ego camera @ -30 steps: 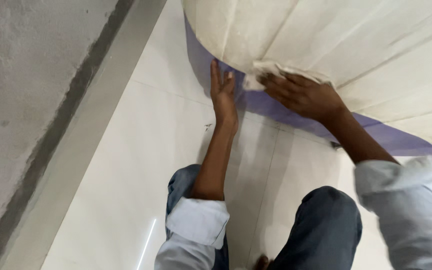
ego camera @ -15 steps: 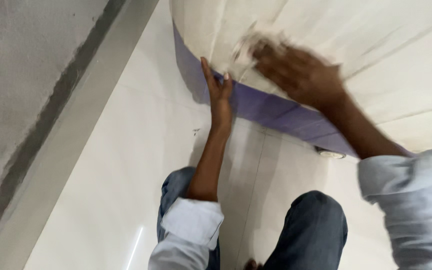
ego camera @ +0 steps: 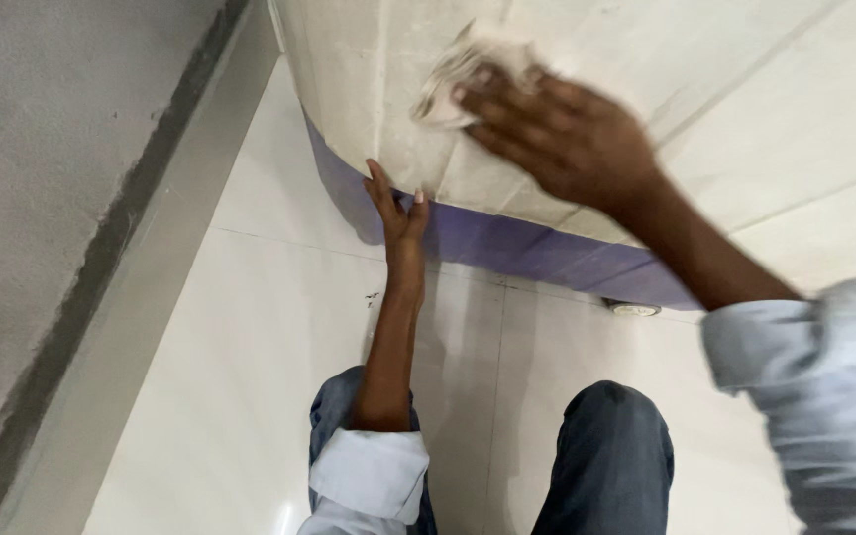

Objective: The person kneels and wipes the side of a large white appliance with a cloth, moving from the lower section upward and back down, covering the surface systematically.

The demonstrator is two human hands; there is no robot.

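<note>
**Cloth pressed to a pale curved surface, other hand braced at its lower edge**

The right hand [ego camera: 562, 134] lies flat against a large cream-coloured curved surface [ego camera: 745, 89], fingers spread and pushing a crumpled whitish cloth [ego camera: 463, 74] onto it. The cloth sits under and just beyond the fingertips, bunched up towards the far left of the hand; the fingers press on it rather than curl around it, so the hand is open and flattened, not gripping. The outline of this hand is slightly blurred.

The left hand [ego camera: 398, 223] is lower and nearer the body than the right hand. Its fingers are extended and held together, the tips touching the bottom edge of the cream surface where that meets a purple band [ego camera: 507, 243] running beneath it. The palm rests against the band. This hand holds nothing.

Below both hands lies a glossy white tiled floor [ego camera: 250, 347]. To the left of the left hand a pale skirting strip [ego camera: 151, 277] runs along a rough grey wall [ego camera: 42, 149]. Near the right forearm, just under the purple band, a small round fitting [ego camera: 634, 309] sits on the floor. Both knees in blue-grey trousers [ego camera: 606, 456] show beneath the arms, and light rolled sleeves [ego camera: 369, 476] cover the upper forearms.
</note>
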